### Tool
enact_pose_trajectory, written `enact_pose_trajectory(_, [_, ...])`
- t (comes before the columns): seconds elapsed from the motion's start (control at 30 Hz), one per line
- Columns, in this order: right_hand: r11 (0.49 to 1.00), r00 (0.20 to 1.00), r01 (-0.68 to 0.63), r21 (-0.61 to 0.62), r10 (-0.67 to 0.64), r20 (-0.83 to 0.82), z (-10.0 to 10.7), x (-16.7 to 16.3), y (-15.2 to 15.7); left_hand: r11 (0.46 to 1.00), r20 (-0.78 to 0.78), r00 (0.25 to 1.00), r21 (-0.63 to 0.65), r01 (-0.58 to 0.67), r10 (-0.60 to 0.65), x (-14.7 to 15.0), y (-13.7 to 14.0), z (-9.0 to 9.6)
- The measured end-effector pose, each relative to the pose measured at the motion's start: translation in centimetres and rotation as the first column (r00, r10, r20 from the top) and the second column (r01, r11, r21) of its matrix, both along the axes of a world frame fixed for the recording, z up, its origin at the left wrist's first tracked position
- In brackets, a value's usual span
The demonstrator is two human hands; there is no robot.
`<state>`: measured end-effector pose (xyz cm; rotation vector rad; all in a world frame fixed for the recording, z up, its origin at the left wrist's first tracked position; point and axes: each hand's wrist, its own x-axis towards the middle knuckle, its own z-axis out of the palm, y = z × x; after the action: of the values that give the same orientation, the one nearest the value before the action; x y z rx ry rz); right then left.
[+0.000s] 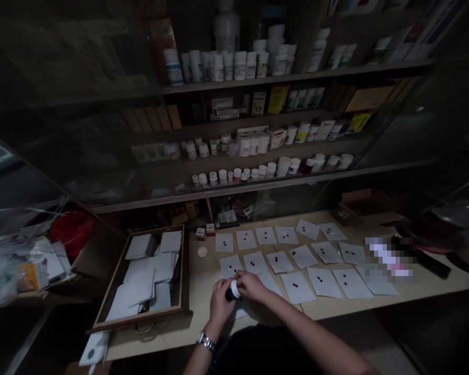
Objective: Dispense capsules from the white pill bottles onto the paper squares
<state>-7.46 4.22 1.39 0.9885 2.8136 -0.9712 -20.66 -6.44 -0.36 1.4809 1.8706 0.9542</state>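
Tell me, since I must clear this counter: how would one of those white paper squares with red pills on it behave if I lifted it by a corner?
Paper square looks thin and flat, so it would probably flop and sag. The red pills lie loose on top, so they would likely roll off. It seems very light; a nudge may slide it along the counter.

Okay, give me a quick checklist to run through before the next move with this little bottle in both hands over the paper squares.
1. Small dark bottle with white cap gripped by left hand and right hand: ok.
2. Cap on or off: cannot tell.
3. White paper squares laid flat in rows on the pale wooden counter: ok.
4. Red pills on every square: cannot tell.
5. Open wooden drawer stocked with papers: ok.
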Motion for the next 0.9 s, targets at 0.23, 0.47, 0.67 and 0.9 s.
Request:
enact_pose_trajectory(0.23, [0.999,0.994,-0.042,0.024,0.040,0.103,0.9,0.5,0.3,1.000,0.041,0.999,-0.010,0.015,-0.015,0.2,0.2,-0.3])
enact_pose_trajectory(0.47, [0.988,0.978,-0.143,0.065,0.131,0.163,2.2,-0.4,0.9,1.000,0.055,0.998,-0.004,-0.010,0.011,0.0,0.3,-0.4])
enact_pose_trajectory(0.67, [0.993,0.994,-0.107,0.045,0.107,-0.004,1.7,-0.4,0.4,0.999,0.033,0.999,0.005,-0.038,0.038,-0.4,-0.1,-0.4])
enact_pose_trajectory(0.9, [0.969,0.892,0.084,-0.233,-0.178,-0.416,-1.2,-0.5,0.5,0.994,0.085,0.991,0.000,-0.107,0.107,-0.2,-0.2,-0.9])
